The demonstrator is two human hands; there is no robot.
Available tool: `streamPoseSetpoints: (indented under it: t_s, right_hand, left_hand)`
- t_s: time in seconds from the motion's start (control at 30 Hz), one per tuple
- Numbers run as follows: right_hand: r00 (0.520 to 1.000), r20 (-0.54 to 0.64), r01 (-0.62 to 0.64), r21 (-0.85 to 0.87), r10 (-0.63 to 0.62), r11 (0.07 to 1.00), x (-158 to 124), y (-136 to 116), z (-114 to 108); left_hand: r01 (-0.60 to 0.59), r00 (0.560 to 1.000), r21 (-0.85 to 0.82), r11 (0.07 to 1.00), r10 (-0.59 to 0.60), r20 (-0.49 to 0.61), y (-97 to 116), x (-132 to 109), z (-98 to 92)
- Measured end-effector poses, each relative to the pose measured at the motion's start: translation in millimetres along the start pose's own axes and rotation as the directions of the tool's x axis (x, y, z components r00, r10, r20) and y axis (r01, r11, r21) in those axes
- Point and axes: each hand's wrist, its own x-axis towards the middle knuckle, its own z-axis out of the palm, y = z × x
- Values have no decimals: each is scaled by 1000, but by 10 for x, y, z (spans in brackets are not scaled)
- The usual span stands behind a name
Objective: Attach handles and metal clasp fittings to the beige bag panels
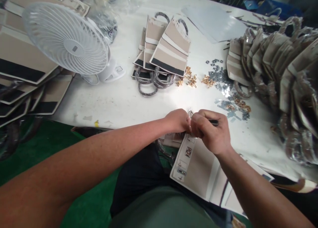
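Note:
A beige and white bag panel [198, 168] lies across the lap and the table's front edge, with small metal fittings [188, 151] along its left side. Over its top end my left hand [177, 121] is closed, fingers pressed together at the panel's edge; what it pinches is hidden. Touching it, my right hand [212, 128] is wrapped round a tool with a dark handle [213, 122]. A small shiny metal piece [190, 114] shows just beyond the fingertips of both hands.
Gold clasps [191, 80] and silver plates [221, 77] lie scattered on the white table [111, 105]. Beige bag pieces with wrapped handles [171, 49] are stacked behind, more bags [270, 62] stand at the right, and a white fan [72, 45] and further panels [22, 55] are at the left.

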Motion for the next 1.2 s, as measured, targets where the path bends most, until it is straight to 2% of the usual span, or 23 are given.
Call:
streamPoseSetpoints:
  t_s: [0.1,0.27,0.33,0.47,0.6,0.7,0.8,0.93,1.0,1.07,1.13,1.2]
  right_hand:
    - [996,-87,14,178,2,984,-28,34,-89]
    - [985,-129,153,367,-112,918,-25,-3,-187]
    - [980,-145,179,366,-134,913,-26,26,-154]
    - [985,-161,103,262,-61,960,-65,36,-68]
    - [978,-159,179,280,-139,943,-113,-115,-125]
    - [971,-204,182,279,-127,943,-147,-43,-157]
    - [969,-234,127,185,-81,975,-206,139,-172]
    - [992,-122,-21,-125,6,992,-347,110,-290]
    - [993,-100,-92,-333,62,938,-463,68,-399]
    - [992,-126,-70,-494,8,867,-587,137,-528]
    - [992,-107,-14,-587,-61,810,-694,323,-657]
    - [997,-65,-3,-623,-48,782,-785,546,-767]
  left_hand:
    - [-43,995,49,998,38,95,6,-86,-52]
    - [-29,996,22,999,27,89,3,-133,-73]
    - [-56,995,29,998,53,89,-7,-121,-68]
    - [-79,994,24,997,77,74,-16,-114,-64]
    - [-42,997,11,999,41,67,-14,-115,-56]
    - [-46,997,10,999,45,63,-25,-96,-42]
    - [-35,997,-12,999,36,74,-39,-86,-30]
    - [28,998,-61,998,-24,64,-18,-163,-58]
    - [10,999,-18,1000,-10,48,9,-250,-81]
    - [-15,1000,29,999,14,27,38,-361,-78]
    - [-16,1000,11,1000,17,-5,68,-497,-28]
    - [-82,995,37,996,84,-53,108,-684,67]
